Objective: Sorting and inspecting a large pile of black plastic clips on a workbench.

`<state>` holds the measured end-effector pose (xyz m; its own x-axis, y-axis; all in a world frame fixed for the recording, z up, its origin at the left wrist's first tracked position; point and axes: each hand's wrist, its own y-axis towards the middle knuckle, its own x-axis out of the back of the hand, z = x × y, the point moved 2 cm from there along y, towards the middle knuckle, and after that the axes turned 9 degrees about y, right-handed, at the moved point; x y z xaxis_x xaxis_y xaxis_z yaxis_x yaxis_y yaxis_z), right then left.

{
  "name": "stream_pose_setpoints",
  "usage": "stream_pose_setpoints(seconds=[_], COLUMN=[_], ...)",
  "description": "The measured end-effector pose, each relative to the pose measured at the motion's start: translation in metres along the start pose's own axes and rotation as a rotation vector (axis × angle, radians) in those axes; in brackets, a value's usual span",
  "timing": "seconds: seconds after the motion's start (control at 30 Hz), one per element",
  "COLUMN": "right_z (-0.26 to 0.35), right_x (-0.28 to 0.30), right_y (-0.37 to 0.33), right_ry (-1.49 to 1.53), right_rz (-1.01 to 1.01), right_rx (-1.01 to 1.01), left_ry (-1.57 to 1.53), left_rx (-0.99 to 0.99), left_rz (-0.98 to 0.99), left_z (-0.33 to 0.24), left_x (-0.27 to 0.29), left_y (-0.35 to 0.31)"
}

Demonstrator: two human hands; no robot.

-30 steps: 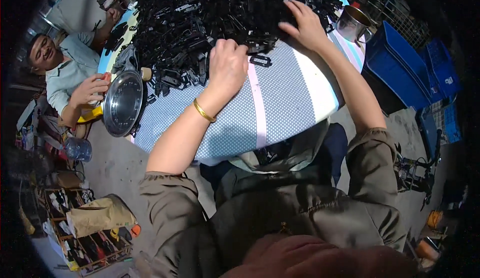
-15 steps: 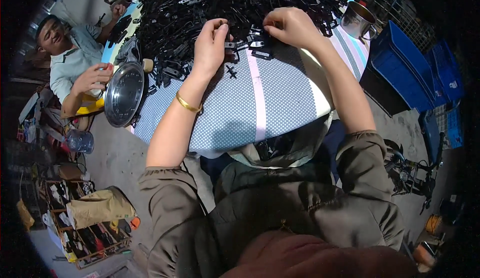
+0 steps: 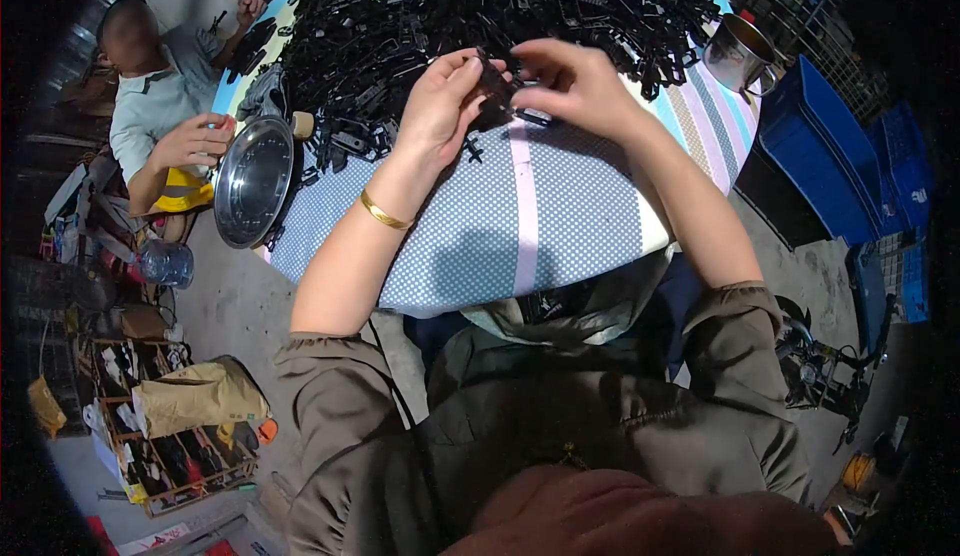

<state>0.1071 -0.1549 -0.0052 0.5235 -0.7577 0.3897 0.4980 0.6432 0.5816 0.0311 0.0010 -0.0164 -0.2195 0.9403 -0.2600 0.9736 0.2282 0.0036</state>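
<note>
My left hand (image 3: 438, 104), with a gold bangle at the wrist, is closed around a flat black plastic part (image 3: 492, 78) held tilted above the table's near side. Close by on the right, my right hand (image 3: 585, 91) has its thumb and fingers curled at that part's side; whatever they pinch is hidden. Beneath the right thumb lies a small black part with a shiny face (image 3: 536, 115). A small black cross-shaped piece (image 3: 475, 150) rests on the cloth below my left hand. Beyond both hands spreads a big heap of black plastic parts (image 3: 370, 51).
A patterned cloth (image 3: 590, 216) covers the table. On its left edge sits a shiny metal bowl (image 3: 228, 191), beside a co-worker's hand (image 3: 197, 141). A steel mug (image 3: 738, 54) stands at the right edge; blue crates (image 3: 815, 146) are beyond. An open bag (image 3: 610, 308) hangs below the front edge.
My hands have come together, the left turning inward with the black part now showing in it. The right has moved back from the small parts at the heap's edge. The view has shifted slightly.
</note>
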Motion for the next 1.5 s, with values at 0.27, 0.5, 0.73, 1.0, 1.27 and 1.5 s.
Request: stream_pose_setpoints(seconds=[0.27,0.5,0.73,1.0,1.27,1.5], right_z=[0.004,0.008,0.001,0.002,-0.011,0.001], right_x=[-0.008,-0.006,-0.006,-0.007,-0.007,-0.004], right_y=[-0.002,-0.002,-0.006,-0.003,-0.004,-0.005], right_ry=[0.037,0.165,0.203,0.439,0.462,0.326], right_rz=[0.02,0.106,0.079,-0.173,-0.204,-0.218], right_rx=[-0.145,-0.249,-0.199,-0.339,-0.296,-0.249], left_ry=[-0.014,-0.011,0.412,0.413,0.042,0.315], left_rx=[-0.055,-0.182,-0.519,-0.264,-0.1,-0.273], left_rz=[-0.082,-0.064,0.018,0.087,0.073,0.081], left_z=[-0.003,-0.001,-0.014,0.009,0.003,-0.002], left_x=[-0.009,-0.011,-0.026,-0.029,-0.03,-0.024], left_y=[-0.008,-0.009,-0.022,-0.016,-0.013,-0.013])
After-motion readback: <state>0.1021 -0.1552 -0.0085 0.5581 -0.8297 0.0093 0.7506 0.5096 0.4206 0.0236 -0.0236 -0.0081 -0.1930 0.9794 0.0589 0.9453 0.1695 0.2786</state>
